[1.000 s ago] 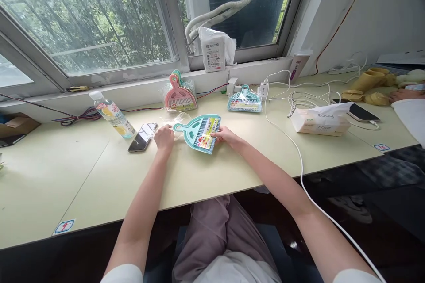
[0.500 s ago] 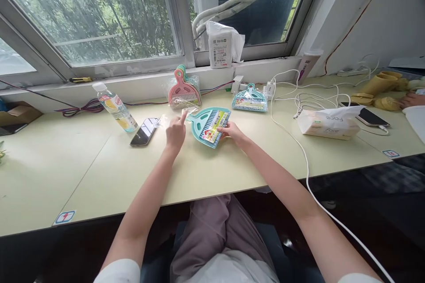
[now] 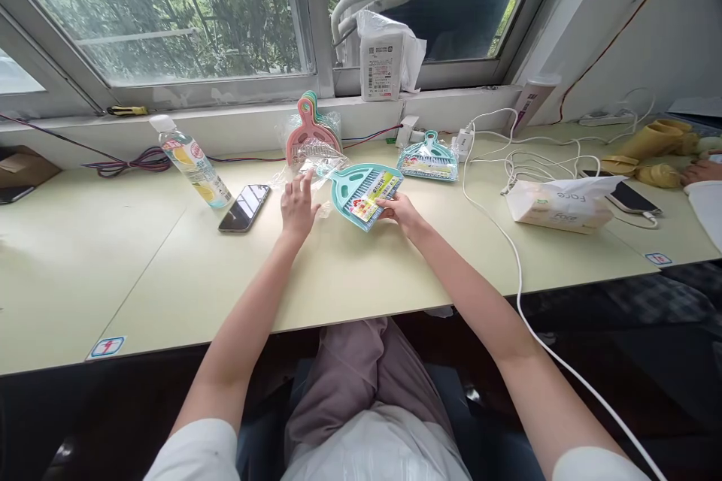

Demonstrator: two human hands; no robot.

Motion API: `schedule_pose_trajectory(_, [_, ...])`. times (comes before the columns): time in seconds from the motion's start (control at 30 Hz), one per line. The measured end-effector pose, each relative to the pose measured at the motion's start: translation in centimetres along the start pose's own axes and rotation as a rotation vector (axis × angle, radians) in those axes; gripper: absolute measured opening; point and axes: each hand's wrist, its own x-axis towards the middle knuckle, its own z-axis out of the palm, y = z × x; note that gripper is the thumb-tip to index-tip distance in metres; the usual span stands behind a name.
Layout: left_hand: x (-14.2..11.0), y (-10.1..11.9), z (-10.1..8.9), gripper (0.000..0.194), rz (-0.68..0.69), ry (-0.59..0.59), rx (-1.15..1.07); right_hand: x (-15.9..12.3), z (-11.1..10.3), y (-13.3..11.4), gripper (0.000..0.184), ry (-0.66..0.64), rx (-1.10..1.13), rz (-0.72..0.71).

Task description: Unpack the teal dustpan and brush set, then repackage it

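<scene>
A teal mini dustpan and brush set [image 3: 364, 194] with a colourful label lies on the pale green desk [image 3: 361, 278]. My right hand [image 3: 401, 212] grips its lower right edge. My left hand [image 3: 297, 204] rests just left of it with fingers on a clear plastic bag [image 3: 307, 165] that lies crumpled beside the set's handle. A stack of pink and green dustpan sets [image 3: 312, 134] in clear wrap leans on the sill behind. Another wrapped teal set [image 3: 428, 162] lies to the right.
A drink bottle [image 3: 189, 165] and a black phone [image 3: 244, 207] sit to the left. White cables [image 3: 511, 240] trail over the desk edge, beside a tissue pack [image 3: 558, 204] and another phone [image 3: 627, 197]. Another person's hand [image 3: 698, 171] shows at far right.
My left hand let go of the set's handle, lifted with a finger out, then came down on the clear bag. The teal set shifted slightly right and away from me.
</scene>
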Motion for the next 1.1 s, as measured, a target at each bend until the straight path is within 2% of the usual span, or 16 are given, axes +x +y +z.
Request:
schedule_pose_trajectory(0.07, [0.0, -0.3, 0.5, 0.087, -0.003, -0.008, -0.017, 0.0, 0.0, 0.1, 0.018, 0.008, 0.000, 0.008])
schedule_pose_trajectory(0.13, [0.1, -0.6, 0.9, 0.088, -0.028, -0.021, -0.018, 0.0, 0.1, 0.2, 0.018, 0.003, -0.014, 0.014])
schedule_pose_trajectory(0.2, [0.1, -0.9, 1.1, 0.076, -0.062, -0.029, 0.002, -0.2, 0.4, 0.3, 0.019, -0.019, -0.025, 0.011])
schedule_pose_trajectory(0.3, [0.2, -1.0, 1.2, 0.042, -0.051, -0.050, 0.024, -0.5, 0.8, 0.3, 0.021, -0.023, -0.055, -0.015])
schedule_pose_trajectory(0.4, [0.2, -0.6, 1.0, 0.030, 0.010, -0.031, 0.021, -0.8, 1.2, 0.2, 0.021, -0.017, -0.097, -0.053])
schedule_pose_trajectory(0.5, [0.0, 0.0, 0.7, 0.030, 0.081, 0.043, 0.010, -0.7, 1.3, 0.2, 0.024, -0.053, -0.107, -0.100])
schedule_pose_trajectory(0.7, [-0.3, 0.8, 0.8, 0.028, 0.338, 0.180, 0.000, -0.2, 1.5, 1.0, 0.040, -0.089, -0.161, -0.234])
schedule_pose_trajectory(0.83, [-0.6, 1.3, 0.3, 0.033, 0.359, 0.226, -0.043, -0.4, 1.9, 1.0, 0.044, -0.144, -0.164, -0.261])
schedule_pose_trajectory(0.97, [-0.6, 1.5, -0.5, 0.050, 0.374, 0.199, -0.159, -0.8, 2.1, 0.8, 0.046, -0.160, -0.156, -0.278])
schedule_pose_trajectory(1.1, [-0.4, 1.6, -0.4, 0.059, 0.467, 0.060, -0.312, -0.6, 2.1, 0.9, 0.046, -0.091, -0.122, -0.294])
